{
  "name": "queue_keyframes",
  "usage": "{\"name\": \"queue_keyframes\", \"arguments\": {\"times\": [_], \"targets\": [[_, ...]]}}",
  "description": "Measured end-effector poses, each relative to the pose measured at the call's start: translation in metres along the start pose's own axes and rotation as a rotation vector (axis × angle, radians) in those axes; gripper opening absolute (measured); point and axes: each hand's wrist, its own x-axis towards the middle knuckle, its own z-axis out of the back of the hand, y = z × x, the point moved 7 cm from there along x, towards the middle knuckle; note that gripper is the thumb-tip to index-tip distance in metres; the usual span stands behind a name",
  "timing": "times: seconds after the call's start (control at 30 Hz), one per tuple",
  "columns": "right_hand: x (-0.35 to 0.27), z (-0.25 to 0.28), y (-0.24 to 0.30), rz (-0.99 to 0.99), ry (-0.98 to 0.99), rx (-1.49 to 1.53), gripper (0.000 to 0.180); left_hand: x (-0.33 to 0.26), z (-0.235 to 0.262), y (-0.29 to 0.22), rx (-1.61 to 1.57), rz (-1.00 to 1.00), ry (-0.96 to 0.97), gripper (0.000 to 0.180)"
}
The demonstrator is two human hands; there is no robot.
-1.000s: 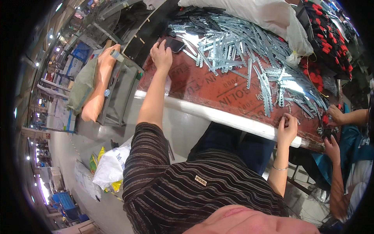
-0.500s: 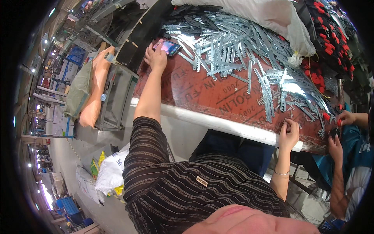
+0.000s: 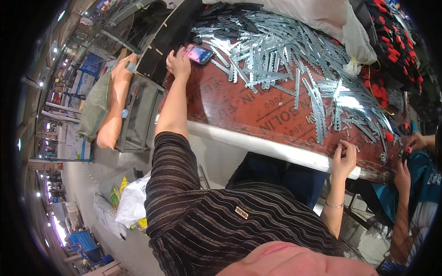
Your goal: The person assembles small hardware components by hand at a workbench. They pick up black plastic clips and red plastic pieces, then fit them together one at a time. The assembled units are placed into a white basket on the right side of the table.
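On the red-brown table top (image 3: 216, 106), a lit smartphone (image 3: 199, 54) lies screen up near the left edge. My left hand (image 3: 179, 64) is at the phone's left end, fingers apart, fingertips close to its edge; whether they touch it I cannot tell. By the table's near edge at right rests my right hand (image 3: 344, 158), its fingers curled in together. Anything inside those fingers is hidden. Beyond my hands spreads a big heap of flat, notched metal strips (image 3: 267, 55), with smaller metal pieces around its right end.
A white sack (image 3: 317, 18) lies behind the strips, beside a dark pile with red pieces (image 3: 391, 50). At far right, a co-worker's hands (image 3: 410, 154) handle a small red and black piece. Wrapped bundles (image 3: 113, 106) stand left; white sacks (image 3: 133, 200) lie on the floor.
My left hand has drawn back left from over the phone's screen to its edge. My right hand stays nearly in place. The co-worker's hands have moved slightly.
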Motion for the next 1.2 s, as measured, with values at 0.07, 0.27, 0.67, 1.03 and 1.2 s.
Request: {"name": "queue_keyframes", "arguments": {"times": [0.07,0.27,0.67,1.03,1.2], "targets": [[0.001,-0.001,0.0,0.008,0.007,0.006,0.009,0.005,-0.004,0.006,0.018,0.016,0.049,0.037],[0.002,-0.002,-0.004,0.013,0.004,0.02,0.01,0.008,-0.011,0.005,0.069,0.036,0.203,0.035],[-0.002,0.001,-0.003,0.005,-0.028,0.073,0.011,0.011,0.028,-0.023,-0.167,-0.199,-0.238,0.04],[0.004,0.007,-0.013,0.019,-0.104,0.149,0.014,-0.148,0.063,-0.314,-0.792,-0.47,0.36,0.041],[0.015,0.022,-0.014,-0.163,-0.065,0.429,0.021,-0.229,0.07,-0.404,-1.045,-0.48,0.507,0.042]]}}
